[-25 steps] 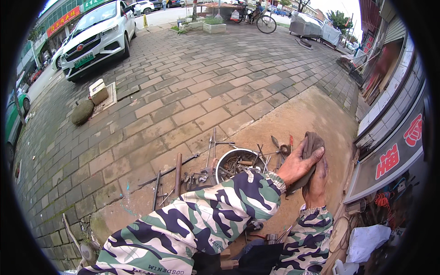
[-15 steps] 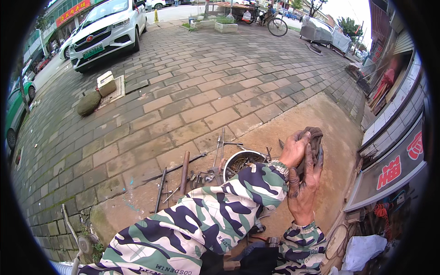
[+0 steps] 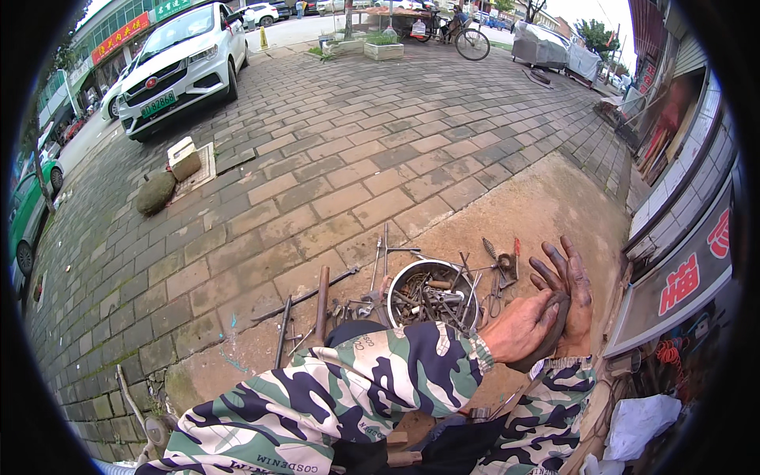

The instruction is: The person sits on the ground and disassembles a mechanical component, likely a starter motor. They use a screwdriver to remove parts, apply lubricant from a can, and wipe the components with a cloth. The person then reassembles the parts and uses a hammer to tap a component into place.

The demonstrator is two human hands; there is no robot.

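My left hand (image 3: 513,331) has its fingers clamped on a dark brown, crumpled cloth rag (image 3: 557,326), at the lower palm of my right hand (image 3: 583,305), whose fingers are spread apart. Wiping appears part done; dark smudges remain on those fingers. Against the earlier frame, the rag sits lower, and a round silver metal bowl (image 3: 391,299) shows more fully.

- I read this as an outdoor workshop spot beside a roadside brick pavement (image 3: 317,166).
- Near, I see hand tools (image 3: 518,248) and a metal pan (image 3: 391,299) of loose parts on bare ground (image 3: 546,206).
- Far left, I see a parked white car (image 3: 178,71).
- Right, I see a shopfront's tiled wall (image 3: 687,176) and sign panel (image 3: 645,310).
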